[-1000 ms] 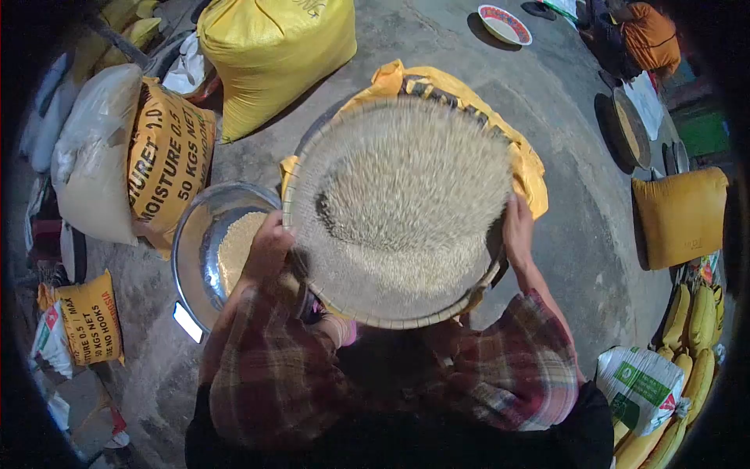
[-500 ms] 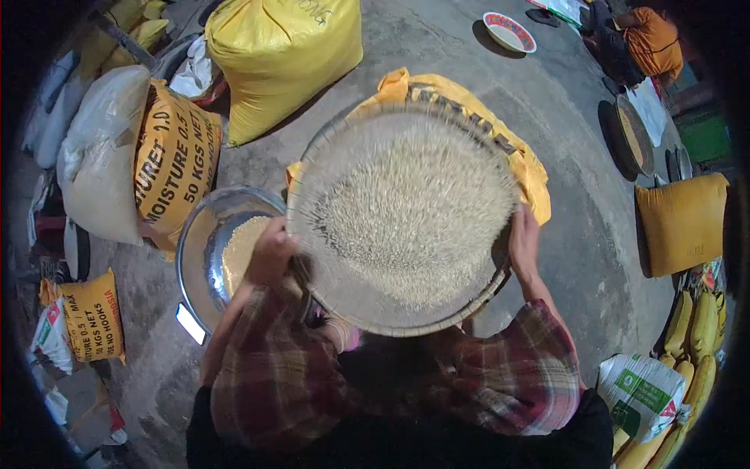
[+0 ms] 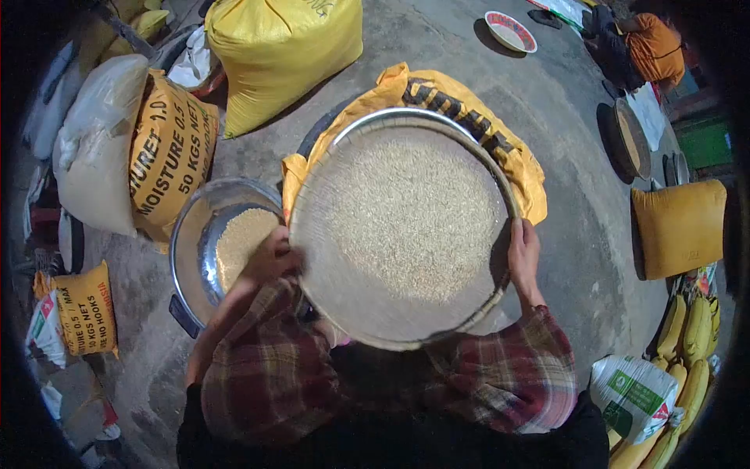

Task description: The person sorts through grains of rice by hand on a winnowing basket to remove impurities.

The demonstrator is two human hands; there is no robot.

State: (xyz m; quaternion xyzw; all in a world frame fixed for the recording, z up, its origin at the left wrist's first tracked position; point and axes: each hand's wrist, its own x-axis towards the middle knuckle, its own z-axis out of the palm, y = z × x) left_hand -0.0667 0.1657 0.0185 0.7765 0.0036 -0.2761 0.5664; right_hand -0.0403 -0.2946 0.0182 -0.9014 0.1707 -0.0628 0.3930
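Observation:
I hold a large round woven tray (image 3: 328, 297) in front of me, with pale grain (image 3: 414, 219) spread across its middle. My left hand (image 3: 269, 256) grips the tray's left rim. On the right rim sits my right hand (image 3: 523, 250), fingers curled over the edge. Under the tray's far side lies a yellow printed sack (image 3: 461, 102) on the concrete floor. Just left of my left hand stands a metal basin (image 3: 191, 234) holding some of the same grain.
A full yellow sack (image 3: 273, 47) stands at the back. Printed 50 kg sacks (image 3: 168, 148) and a white bag lie at the left. A yellow cushion-like bag (image 3: 680, 227), bananas (image 3: 687, 336) and a green-white bag (image 3: 633, 391) are on the right. A bowl (image 3: 510, 30) sits far back.
The grain was tossed up and blurred above the tray in the earlier frames; now it lies settled and flat. The tray sits slightly lower, both hands still on its rim.

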